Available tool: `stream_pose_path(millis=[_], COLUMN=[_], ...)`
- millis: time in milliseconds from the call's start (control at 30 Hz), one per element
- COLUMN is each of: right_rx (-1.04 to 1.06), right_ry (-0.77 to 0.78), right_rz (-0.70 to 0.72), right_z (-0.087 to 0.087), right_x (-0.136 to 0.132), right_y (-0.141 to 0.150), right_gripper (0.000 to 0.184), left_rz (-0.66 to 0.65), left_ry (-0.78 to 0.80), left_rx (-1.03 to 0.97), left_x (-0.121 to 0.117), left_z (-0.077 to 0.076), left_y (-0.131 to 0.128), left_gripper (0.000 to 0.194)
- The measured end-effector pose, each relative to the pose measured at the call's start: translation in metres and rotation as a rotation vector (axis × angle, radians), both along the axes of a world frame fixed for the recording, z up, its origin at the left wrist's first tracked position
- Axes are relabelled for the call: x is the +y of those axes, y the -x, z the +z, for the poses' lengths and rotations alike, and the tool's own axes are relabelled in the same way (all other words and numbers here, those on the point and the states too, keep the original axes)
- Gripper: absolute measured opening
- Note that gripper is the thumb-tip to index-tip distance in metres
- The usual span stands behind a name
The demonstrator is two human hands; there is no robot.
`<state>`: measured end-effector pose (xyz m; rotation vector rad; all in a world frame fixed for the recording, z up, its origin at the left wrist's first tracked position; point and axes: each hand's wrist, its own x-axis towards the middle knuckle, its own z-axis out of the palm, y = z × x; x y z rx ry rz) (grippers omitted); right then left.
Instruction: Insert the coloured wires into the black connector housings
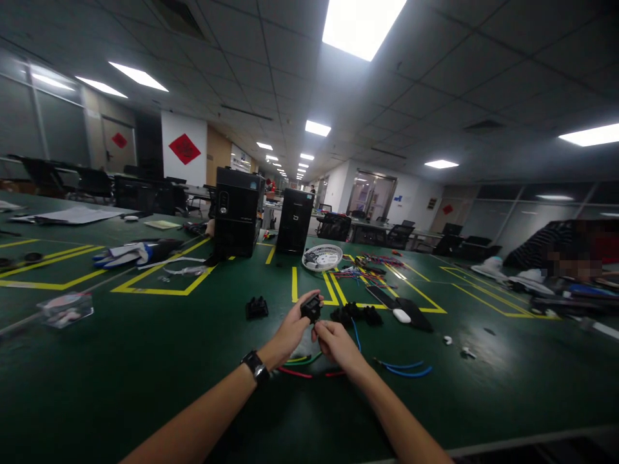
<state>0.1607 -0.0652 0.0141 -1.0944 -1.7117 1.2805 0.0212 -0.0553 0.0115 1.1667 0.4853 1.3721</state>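
My left hand (294,323), wearing a dark wristwatch (255,367), grips a small black plastic block (311,308) above the table. Just below the block, my right hand (336,345) has its fingertips pinched together; what they hold, if anything, is too small to make out. Under and around my hands lie short wires: a green wire (304,362), a red wire (296,372) and blue wires (409,372). Another black block (256,308) sits to the left, and several more black blocks (355,314) are grouped just right of my hands.
Two black computer towers (236,212) stand upright behind. A white round basket (323,258) and tangled coloured wires (370,270) lie before them. Gloves (128,253) and a clear plastic bag (66,309) are at left. A person in a striped sleeve (544,243) leans in at right.
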Motion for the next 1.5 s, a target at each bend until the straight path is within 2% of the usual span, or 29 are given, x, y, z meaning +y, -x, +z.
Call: stream_pose_path(millis=[133,500,600,733,833,933,1033,1100,1167,1233,1267,1333,1400,1433,1500], right_rx=[0.06,0.11,0.143,0.194,0.134,0.075,0.056,0.031,-0.033,-0.082,-0.078,-0.019,-0.002,-0.05,-0.245], right_ry=[0.022,0.12,0.111,0.131,0.102,0.053,0.067,0.093,0.073,0.006,-0.041,-0.154,-0.255,-0.282,-0.348], right_rz=[0.067,0.083,0.114,0.176,0.228,0.248,0.239,0.217,0.183,0.129,0.083,-0.056,-0.164,-0.161,-0.059], right_z=[0.001,0.004,0.007,0.01,0.006,-0.003,-0.005,0.003,0.022,0.045,0.056,0.07,0.069,0.064,0.049], right_x=[-0.001,-0.001,-0.001,-0.004,-0.006,-0.007,-0.006,-0.007,-0.01,-0.016,-0.02,-0.03,-0.038,-0.04,-0.042], right_y=[-0.001,-0.005,-0.005,-0.001,0.003,0.007,0.011,0.013,0.011,0.005,0.0,-0.007,-0.007,-0.004,0.007], right_gripper=[0.045,0.054,0.054,0.051,0.053,0.056,0.054,0.051,0.049,0.048,0.047,0.045,0.045,0.046,0.045], left_rz=[-0.013,-0.045,-0.024,0.149,0.328,0.496,0.551,0.526,0.521,0.608,0.704,0.843,0.862,0.835,0.75], left_ry=[0.007,0.1,0.019,-0.156,-0.117,-0.108,-0.198,-0.195,-0.089,0.093,0.216,0.327,0.355,0.334,0.279], left_rx=[-0.016,-0.068,0.011,0.218,0.197,0.202,0.24,0.171,0.013,-0.187,-0.309,-0.425,-0.48,-0.483,-0.444], left_x=[0.001,-0.011,-0.009,-0.01,-0.015,-0.016,-0.012,-0.006,0.004,0.016,0.022,0.034,0.043,0.046,0.047], left_z=[0.0,0.011,0.017,0.024,0.025,0.021,0.014,0.01,0.01,0.013,0.016,0.022,0.025,0.025,0.022], left_y=[-0.001,-0.006,-0.001,0.005,0.002,-0.003,-0.008,-0.009,-0.005,0.01,0.022,0.05,0.072,0.078,0.076], left_gripper=[0.064,0.062,0.051,0.051,0.047,0.034,0.025,0.025,0.027,0.025,0.023,0.021,0.019,0.019,0.018])
